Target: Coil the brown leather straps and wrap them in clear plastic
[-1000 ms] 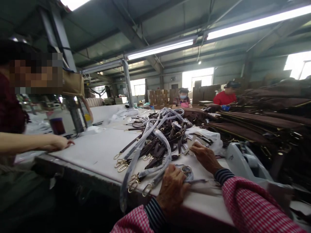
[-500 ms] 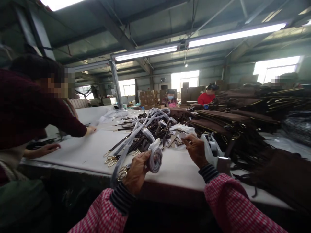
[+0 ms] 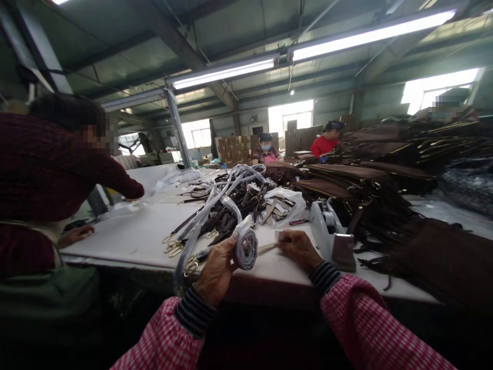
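Observation:
My left hand (image 3: 215, 267) grips a rolled-up strap wrapped in clear plastic (image 3: 246, 247), held upright just above the near edge of the white table (image 3: 134, 236). My right hand (image 3: 298, 249) pinches a small pale strip (image 3: 269, 247) that runs from the roll toward it. Behind both hands lies a heap of dark straps with gold clasps (image 3: 227, 208), some sleeved in plastic. A white tape dispenser (image 3: 331, 231) stands just right of my right hand.
A person in a dark red top (image 3: 50, 169) leans over the table on the left, hands on its surface. Stacks of brown bags (image 3: 385, 174) fill the right side. Two more people (image 3: 327, 144) sit far back near cardboard boxes (image 3: 234, 149).
My right hand came down from the plastic bag by the heap toward the roll and now holds a strip against it. The view shifted slightly; the roll stays in my left hand.

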A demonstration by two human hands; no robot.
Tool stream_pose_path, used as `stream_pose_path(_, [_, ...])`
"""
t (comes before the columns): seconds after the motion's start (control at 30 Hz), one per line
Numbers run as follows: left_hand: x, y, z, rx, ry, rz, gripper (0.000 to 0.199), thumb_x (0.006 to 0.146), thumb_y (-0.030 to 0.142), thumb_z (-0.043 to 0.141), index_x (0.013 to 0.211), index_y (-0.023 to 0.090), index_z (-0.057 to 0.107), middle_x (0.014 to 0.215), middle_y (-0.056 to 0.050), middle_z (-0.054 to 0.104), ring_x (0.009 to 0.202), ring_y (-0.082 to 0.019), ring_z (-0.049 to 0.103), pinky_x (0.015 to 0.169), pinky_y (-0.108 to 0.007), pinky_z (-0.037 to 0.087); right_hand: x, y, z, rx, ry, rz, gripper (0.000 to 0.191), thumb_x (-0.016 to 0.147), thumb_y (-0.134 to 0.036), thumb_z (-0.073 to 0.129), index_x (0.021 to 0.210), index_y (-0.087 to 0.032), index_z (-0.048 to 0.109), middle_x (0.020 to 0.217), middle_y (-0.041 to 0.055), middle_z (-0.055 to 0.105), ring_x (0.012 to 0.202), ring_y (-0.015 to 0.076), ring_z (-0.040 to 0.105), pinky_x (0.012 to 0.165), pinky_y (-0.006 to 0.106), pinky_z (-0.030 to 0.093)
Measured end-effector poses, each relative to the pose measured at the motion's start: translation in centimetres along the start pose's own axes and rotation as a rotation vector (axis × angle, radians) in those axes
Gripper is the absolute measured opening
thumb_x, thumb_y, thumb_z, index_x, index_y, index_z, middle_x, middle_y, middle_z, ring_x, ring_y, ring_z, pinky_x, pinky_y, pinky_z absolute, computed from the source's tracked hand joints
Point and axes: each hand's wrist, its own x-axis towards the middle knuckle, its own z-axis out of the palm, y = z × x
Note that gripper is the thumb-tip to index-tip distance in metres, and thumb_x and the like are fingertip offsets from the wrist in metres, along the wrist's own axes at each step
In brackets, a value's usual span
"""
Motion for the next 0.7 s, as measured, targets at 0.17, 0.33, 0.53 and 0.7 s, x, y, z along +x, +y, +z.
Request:
stream_pose_path(0.17, [-0.4,0.5,-0.1,-0.035,-0.063,0.004,0.038,0.068,0.044,0.091,0.085,0.015,0.075,0.082,-0.003,0.070,0.070,-0.015,0.057,0.062,-0.025,0.050,-0.6,-2.6,-0.5,0.072,0.222,-0.046,0.018,0.099,-0.026,0.059,0.083,-0.019,0.065,0.087,0.0059,0.070,0.077,0.0193,0.066,0.066,0.028,0.050])
stream_pose_path(0.33, [-0.8,0.6,-0.5,-0.068,-0.113,-0.017,0.030,0.078,0.041,0.087,0.092,0.016,0.076,0.089,-0.004,0.074,0.077,-0.016,0.062,0.069,-0.026,0.052,-3.6,-8.2,-1.9,0.166,0.230,-0.247,0.014,0.100,-0.012,0.057,0.099,-0.022,0.065,0.104,0.0063,0.072,0.096,0.0180,0.070,0.083,0.028,0.054])
stream_pose_path(0.53, [-1.0,0.8,-1.0,-0.082,-0.118,-0.047,0.030,0.077,0.039,0.087,0.093,0.016,0.076,0.093,-0.005,0.077,0.084,-0.019,0.068,0.071,-0.027,0.052,-5.7,-12.0,-3.5,0.182,-0.013,-0.473,0.017,0.100,-0.011,0.055,0.114,-0.019,0.061,0.108,0.0108,0.072,0.094,0.0215,0.069,0.080,0.031,0.054])
stream_pose_path(0.7, [-1.8,1.3,-0.9,-0.054,-0.108,-0.056,0.033,0.073,0.042,0.090,0.090,0.016,0.076,0.087,-0.004,0.076,0.076,-0.017,0.066,0.066,-0.026,0.050,-5.6,-12.0,-2.9,0.141,-0.127,-0.556,0.014,0.103,-0.015,0.049,0.111,-0.019,0.060,0.103,0.0123,0.072,0.085,0.0230,0.068,0.072,0.033,0.054])
